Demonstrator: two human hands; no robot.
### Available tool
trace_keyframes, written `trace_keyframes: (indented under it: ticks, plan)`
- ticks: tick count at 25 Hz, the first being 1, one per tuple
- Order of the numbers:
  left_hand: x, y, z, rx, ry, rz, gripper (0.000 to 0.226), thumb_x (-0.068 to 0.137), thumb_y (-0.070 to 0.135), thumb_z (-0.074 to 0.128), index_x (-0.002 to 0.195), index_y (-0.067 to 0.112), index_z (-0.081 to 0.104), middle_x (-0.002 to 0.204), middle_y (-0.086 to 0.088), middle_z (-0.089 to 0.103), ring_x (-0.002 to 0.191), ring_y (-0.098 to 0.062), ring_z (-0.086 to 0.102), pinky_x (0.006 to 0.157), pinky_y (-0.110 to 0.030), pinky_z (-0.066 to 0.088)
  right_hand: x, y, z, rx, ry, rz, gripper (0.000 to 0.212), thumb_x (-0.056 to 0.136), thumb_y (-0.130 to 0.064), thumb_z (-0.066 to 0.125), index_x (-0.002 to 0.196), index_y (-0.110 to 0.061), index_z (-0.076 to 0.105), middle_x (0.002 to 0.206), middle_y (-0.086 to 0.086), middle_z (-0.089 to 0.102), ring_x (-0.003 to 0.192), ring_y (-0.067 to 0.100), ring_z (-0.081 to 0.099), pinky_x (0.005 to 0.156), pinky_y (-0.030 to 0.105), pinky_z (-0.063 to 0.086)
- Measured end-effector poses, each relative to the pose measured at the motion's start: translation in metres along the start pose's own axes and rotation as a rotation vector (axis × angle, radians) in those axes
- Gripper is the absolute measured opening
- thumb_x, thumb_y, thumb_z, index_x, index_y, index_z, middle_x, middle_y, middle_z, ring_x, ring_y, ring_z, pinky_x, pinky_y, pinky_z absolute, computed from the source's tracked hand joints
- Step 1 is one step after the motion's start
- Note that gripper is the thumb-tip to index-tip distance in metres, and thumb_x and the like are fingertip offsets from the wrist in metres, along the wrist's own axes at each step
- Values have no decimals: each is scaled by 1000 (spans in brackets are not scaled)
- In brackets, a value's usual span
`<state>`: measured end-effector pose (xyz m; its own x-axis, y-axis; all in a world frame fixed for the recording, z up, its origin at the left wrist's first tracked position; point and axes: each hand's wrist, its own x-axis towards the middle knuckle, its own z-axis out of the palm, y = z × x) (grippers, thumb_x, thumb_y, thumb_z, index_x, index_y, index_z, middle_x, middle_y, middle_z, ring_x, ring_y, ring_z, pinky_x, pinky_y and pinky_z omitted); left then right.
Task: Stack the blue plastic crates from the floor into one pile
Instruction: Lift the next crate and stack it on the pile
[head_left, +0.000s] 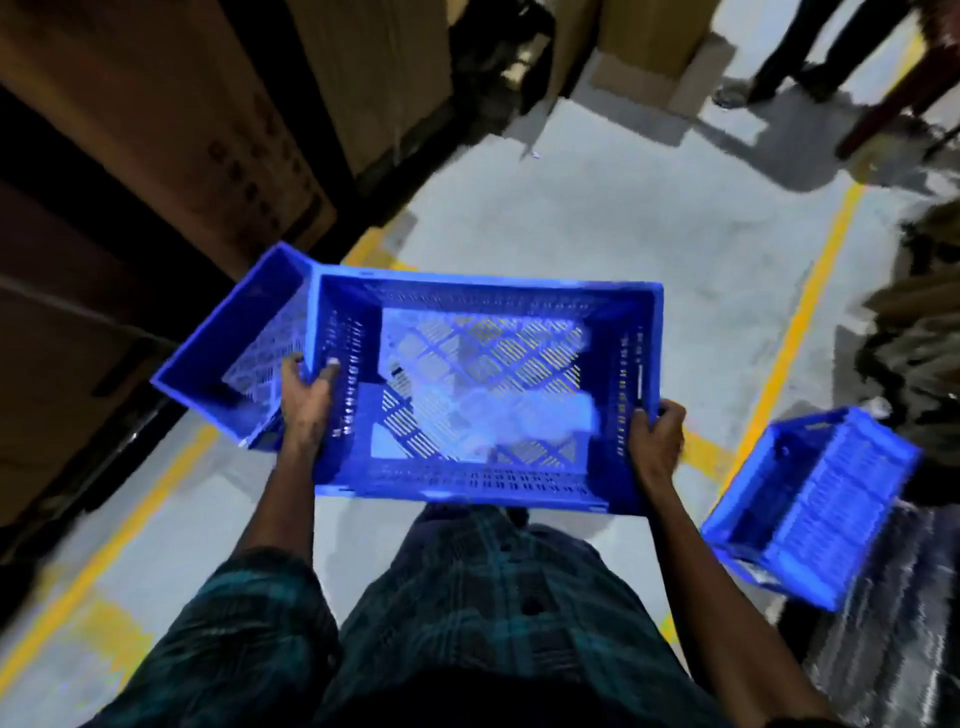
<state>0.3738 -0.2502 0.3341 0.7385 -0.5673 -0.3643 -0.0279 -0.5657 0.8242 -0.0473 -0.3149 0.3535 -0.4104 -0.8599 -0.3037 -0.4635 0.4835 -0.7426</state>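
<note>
Three blue crates show in the head view. The biggest-looking one, the held crate (483, 395), is up off the floor in the middle, in front of the person's body. Its open top faces the camera, and the grey floor (597, 223) shows through its slotted bottom. Something pale and blurry lies inside it; what it is cannot be told.

The left hand (306, 400) grips the left short wall of the held crate, with the thumb hooked over the rim and onto the inside. The right hand (657, 441) grips the right short wall, fingers curled round the top edge. Both arms reach forward, and the person wears a dark green checked shirt (467, 597).

A second crate (234, 353) sits on the floor to the left, partly hidden behind the held one. It looks tilted and stands near big brown cardboard boxes (171, 130) on the left. A third crate (810, 504) is on the floor to the right, well apart from the others, tipped to one side.

Yellow lines (795, 322) run across the floor. Far off at the top right, another person's legs (795, 57) stand beside more boxes.
</note>
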Motion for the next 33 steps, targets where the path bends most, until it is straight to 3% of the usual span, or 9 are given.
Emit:
trace_keyframes:
  ticks: [3,8,13,17,21,24,29,33]
  plan:
    - [-16,-17,-48,-164,193,-33,43,77,40,70,114,28,54,106,-3,63,91,-24,63,92,-47,53,-8,-29,28,-21,-108,-140,52,80,-32,41,119,3,46,111,28,62,99,40,60,80,41,43]
    - [-33,-60,-114,-327,428,-192,32,68,53,70,94,49,52,104,1,71,91,-26,70,89,-52,56,-24,-79,86,-98,-263,-288,50,80,-37,40,117,-3,46,112,25,63,101,41,61,83,43,44]
    - [-15,-102,-169,-411,509,-312,32,65,61,68,90,52,50,98,1,71,89,-31,71,90,-57,54,-49,-124,161,-192,-335,-412,48,83,-39,39,117,-6,47,112,24,64,101,41,61,83,43,44]
    - [13,-112,-217,-430,543,-425,43,67,64,63,102,46,46,102,1,69,98,-32,66,98,-52,49,-79,-162,231,-281,-360,-393,30,94,-28,47,117,-9,46,114,22,65,103,42,61,86,43,44]
    - [47,-137,-256,-512,552,-489,49,61,70,65,100,50,44,104,0,71,97,-31,68,97,-54,50,-103,-196,292,-355,-413,-433,28,97,-28,48,118,-9,45,113,23,64,103,42,61,86,43,45]
    - [67,-156,-273,-581,569,-543,51,59,67,70,101,47,48,100,0,71,93,-30,70,91,-54,55,-110,-220,329,-383,-500,-485,32,95,-27,49,116,-4,46,111,24,64,101,41,62,85,43,47]
    - [103,-169,-281,-658,576,-645,33,60,54,72,87,49,54,93,1,70,97,-33,68,91,-55,54,-100,-257,389,-441,-661,-472,47,68,-34,51,100,0,57,84,14,64,77,28,62,67,33,45]
    - [126,-133,-276,-701,613,-675,35,71,31,74,101,35,56,96,-5,70,90,-33,70,87,-53,57,-79,-286,446,-488,-699,-370,43,59,-34,59,83,2,66,65,10,62,60,24,59,59,36,48]
